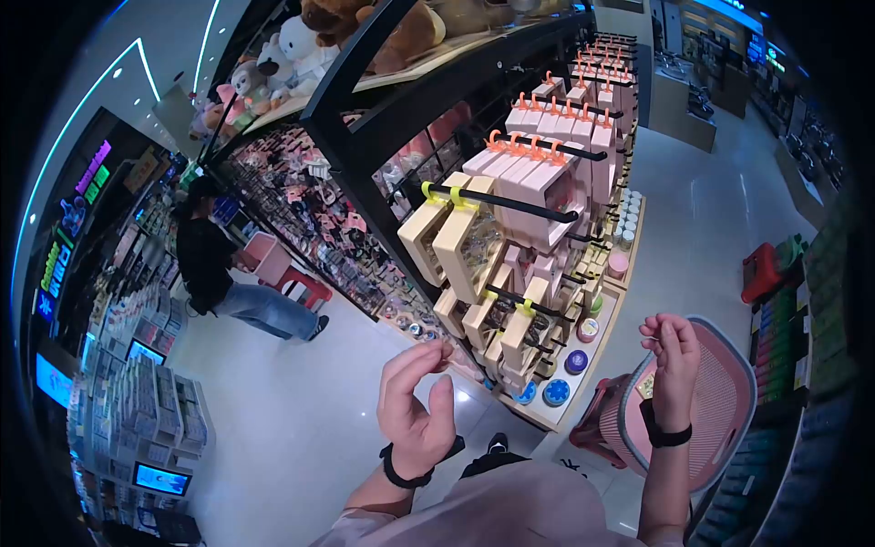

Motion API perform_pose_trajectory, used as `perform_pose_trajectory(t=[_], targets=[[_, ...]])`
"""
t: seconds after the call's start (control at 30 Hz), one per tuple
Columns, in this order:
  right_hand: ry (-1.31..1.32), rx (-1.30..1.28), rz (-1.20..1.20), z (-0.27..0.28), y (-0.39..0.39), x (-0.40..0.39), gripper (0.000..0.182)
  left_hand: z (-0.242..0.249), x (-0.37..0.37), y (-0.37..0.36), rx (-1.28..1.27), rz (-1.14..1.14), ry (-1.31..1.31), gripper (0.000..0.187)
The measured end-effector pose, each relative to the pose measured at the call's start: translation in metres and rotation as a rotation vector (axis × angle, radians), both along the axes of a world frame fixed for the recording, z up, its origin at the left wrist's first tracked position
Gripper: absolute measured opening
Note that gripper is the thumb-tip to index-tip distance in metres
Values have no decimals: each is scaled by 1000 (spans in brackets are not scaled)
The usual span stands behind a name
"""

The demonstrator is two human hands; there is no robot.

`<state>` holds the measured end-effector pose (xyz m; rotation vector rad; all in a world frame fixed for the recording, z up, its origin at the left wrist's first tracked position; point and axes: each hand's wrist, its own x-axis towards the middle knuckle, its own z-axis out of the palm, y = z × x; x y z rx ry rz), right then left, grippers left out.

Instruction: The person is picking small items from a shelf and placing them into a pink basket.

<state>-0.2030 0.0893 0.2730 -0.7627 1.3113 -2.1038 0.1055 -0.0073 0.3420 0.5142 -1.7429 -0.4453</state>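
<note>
My left hand (416, 401) is raised in front of the shelf corner, its fingers curved and the thumb apart, with nothing visible in it. Over the pink basket (722, 410) hovers my right hand (675, 360), fingers loosely bent and apart, also without a visible item. Beyond the hands, cream boxes (467, 251) with yellow hanging tabs hang on black hooks. Pale pink boxes (517, 198) with orange tabs hang behind them. Round containers, among them a purple one (576, 362) and a blue one (556, 393), stand on the bottom shelf (554, 417).
The basket rests on a red stool (594, 421). A person (205, 260) in dark clothes stands at left by another pink basket (266, 259) on a red stool. Plush toys (301, 50) line the top shelf. Display racks (155, 401) stand at left, packed shelves (779, 365) at right.
</note>
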Motion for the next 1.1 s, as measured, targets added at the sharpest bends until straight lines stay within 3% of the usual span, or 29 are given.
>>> perform_pose_trajectory(t=[0.17, 0.27, 0.4, 0.57, 0.73, 0.83, 0.93, 1.1], targets=[[297, -36, 283, 77, -25, 75, 20, 31, -27, -36, 44, 42, -52, 37], [439, -101, 316, 87, -32, 89, 21, 35, -37, -53, 46, 87, -106, 48], [437, -50, 268, 88, -31, 98, 19, 39, -46, -67, -95, 163, -171, 44], [422, -19, 225, 83, -23, 93, 20, 44, -54, -65, 68, 44, -42, 26], [404, -18, 214, 79, -16, 88, 21, 50, -55, -45, 505, -363, 172, 21], [376, -10, 223, 83, -12, 88, 20, 61, -65, -31, 604, -487, 361, 21], [373, -28, 247, 90, -11, 85, 21, 65, -66, -24, 536, -456, 369, 23], [389, -61, 273, 91, -11, 86, 24, 53, -62, -24, 304, -211, 45, 27]])
